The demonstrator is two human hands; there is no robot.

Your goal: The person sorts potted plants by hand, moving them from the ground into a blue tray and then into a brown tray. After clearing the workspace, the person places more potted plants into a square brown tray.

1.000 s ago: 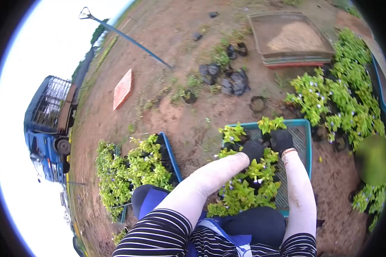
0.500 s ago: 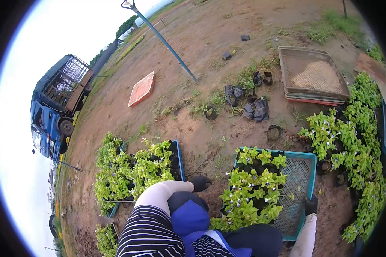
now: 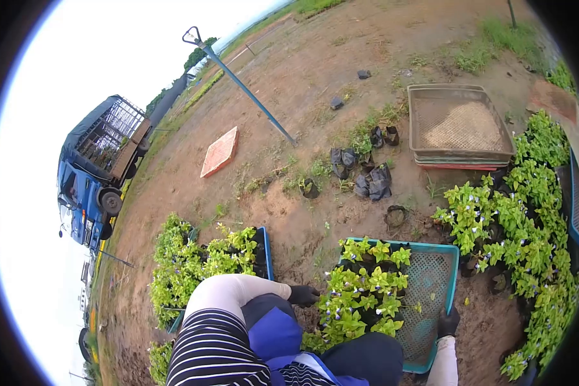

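A teal mesh tray (image 3: 428, 293) lies on the soil in front of me. Small potted plants (image 3: 360, 296) with yellow-green leaves and white-purple flowers fill its left part; the right part shows bare mesh. My right hand (image 3: 448, 321), in a dark glove, is closed on the tray's right rim. Close to the plants at the tray's left side is my left hand (image 3: 304, 295), also gloved, its fingers too dark and small to read. Leaves hide the tray's left rim there, so contact cannot be made out.
More flowering plants stand in a blue-edged tray (image 3: 268, 254) at left and in a dense row (image 3: 527, 225) at right. Stacked trays (image 3: 460, 128), black plant bags (image 3: 373, 181), an orange tray (image 3: 219, 152), a blue pole (image 3: 251, 91) and a truck (image 3: 100, 167) are farther off.
My left hand has come nearer the tray's left side. My right hand stays on the right rim. The whole view has shifted a little.
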